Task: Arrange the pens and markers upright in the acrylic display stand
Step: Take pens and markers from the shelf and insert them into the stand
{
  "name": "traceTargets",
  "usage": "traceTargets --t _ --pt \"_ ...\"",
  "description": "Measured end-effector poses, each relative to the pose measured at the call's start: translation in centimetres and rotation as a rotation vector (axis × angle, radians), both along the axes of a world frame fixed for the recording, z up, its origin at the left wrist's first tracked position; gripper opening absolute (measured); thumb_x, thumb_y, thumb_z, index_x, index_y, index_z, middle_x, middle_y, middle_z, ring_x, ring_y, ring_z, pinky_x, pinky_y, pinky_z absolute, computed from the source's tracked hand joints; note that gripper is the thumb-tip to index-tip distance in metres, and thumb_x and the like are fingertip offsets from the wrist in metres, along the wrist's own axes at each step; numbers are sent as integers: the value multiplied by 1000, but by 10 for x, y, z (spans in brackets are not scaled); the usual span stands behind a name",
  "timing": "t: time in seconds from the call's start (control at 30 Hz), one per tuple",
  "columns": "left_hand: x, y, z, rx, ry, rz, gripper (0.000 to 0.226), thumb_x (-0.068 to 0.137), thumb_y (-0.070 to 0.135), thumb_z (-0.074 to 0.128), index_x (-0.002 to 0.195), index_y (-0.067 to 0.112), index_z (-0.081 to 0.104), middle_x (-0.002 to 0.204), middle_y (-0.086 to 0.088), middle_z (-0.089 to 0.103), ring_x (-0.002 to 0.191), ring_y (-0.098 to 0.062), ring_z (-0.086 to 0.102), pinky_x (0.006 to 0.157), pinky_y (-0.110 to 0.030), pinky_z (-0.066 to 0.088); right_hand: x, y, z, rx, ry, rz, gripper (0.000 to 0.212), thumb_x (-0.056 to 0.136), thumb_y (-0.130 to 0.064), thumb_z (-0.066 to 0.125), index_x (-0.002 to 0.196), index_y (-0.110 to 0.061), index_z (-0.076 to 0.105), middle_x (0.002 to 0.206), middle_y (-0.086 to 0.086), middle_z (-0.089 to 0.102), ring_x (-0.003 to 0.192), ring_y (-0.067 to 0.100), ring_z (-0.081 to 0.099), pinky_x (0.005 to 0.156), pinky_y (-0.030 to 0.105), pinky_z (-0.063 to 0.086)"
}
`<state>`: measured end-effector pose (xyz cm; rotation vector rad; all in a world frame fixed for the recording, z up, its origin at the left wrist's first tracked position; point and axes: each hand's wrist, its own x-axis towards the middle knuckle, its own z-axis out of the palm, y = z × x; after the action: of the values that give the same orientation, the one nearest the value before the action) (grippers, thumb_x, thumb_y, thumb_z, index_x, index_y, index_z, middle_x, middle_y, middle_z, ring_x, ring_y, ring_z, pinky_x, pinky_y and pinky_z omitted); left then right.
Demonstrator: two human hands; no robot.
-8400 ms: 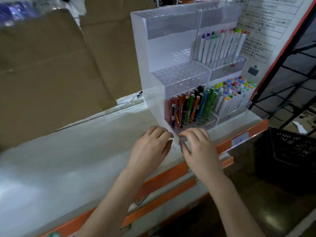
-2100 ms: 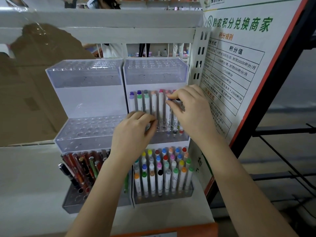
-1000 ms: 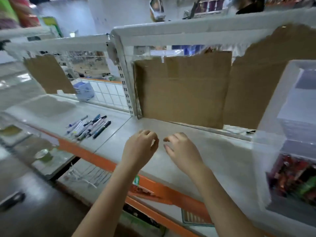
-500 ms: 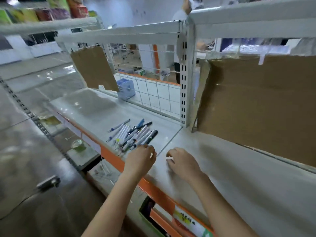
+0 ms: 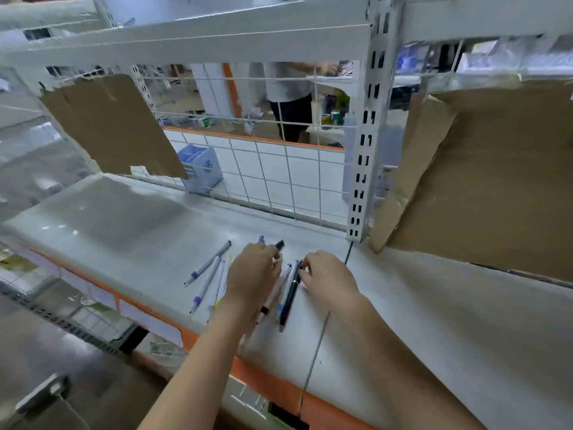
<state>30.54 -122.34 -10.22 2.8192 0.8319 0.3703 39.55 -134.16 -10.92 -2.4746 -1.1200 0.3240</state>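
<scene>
white shelf [image 5: 124, 231]: both hands on loose pens [image 5: 214, 274], grip unclear.

Your left hand [image 5: 254, 274] lies over the middle of the loose pens [image 5: 214, 274], your right hand [image 5: 327, 279] is just beside it at the black pen [image 5: 290, 293]. Left of the pens the shelf [image 5: 124, 225] lies open; to the right it's bare too. Behind, the wire grid [image 5: 273, 169] walls off the back, and the slotted upright post [image 5: 362, 169] stands just past your right hand. Cardboard [image 5: 483, 181] blocks the far right, and a crossbeam [image 5: 198, 41] caps you overhead.
</scene>
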Motion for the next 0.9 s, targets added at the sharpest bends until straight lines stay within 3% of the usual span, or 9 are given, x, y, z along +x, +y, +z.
traceTargets --t 0.23,0.4,0.6,0.73,0.8,0.9 --pt "29 53 -5 -48 95 -184 24 95 25 45 102 8 61 99 -8 62 94 -25 55 70 -30 38 -10 36 2 -76 20 -259 24 91 -30 54 104 -10 55 107 7 51 103 24 49 75 31 41" --pt "46 70 -5 -79 186 -281 26 94 27 49 104 6 60 96 -9 62 89 -26 57 65 -26 34 -17 43 5 -106 52 -412 17 90 -19 54 103 -8 53 106 8 53 98 25 53 69 28 37" --pt "54 72 14 -285 209 -418 21 88 22 59 103 8 66 97 -10 68 88 -24 62 69 -28 45 -20 26 13 5 127 -554 12 89 -12 50 97 -14 59 104 5 61 95 21 55 74 28 42" --pt "61 62 30 -364 138 -474 21 85 16 58 104 14 66 90 -1 69 72 -18 63 58 -22 42 -24 8 14 53 137 -627 15 91 -12 50 101 -13 61 104 2 62 97 18 55 75 24 40" --pt "65 51 40 -403 100 -504 21 84 18 58 103 18 67 84 4 68 71 -16 62 61 -23 42 -26 -3 16 120 130 -689 18 91 -14 51 104 -14 63 101 1 62 96 17 56 73 21 37" --pt "68 27 56 -427 37 -580 17 84 18 57 97 22 66 79 11 62 73 -12 58 58 -21 41 -32 -27 22 311 174 -739 20 91 -8 50 102 -11 67 91 5 66 83 18 63 76 27 47"
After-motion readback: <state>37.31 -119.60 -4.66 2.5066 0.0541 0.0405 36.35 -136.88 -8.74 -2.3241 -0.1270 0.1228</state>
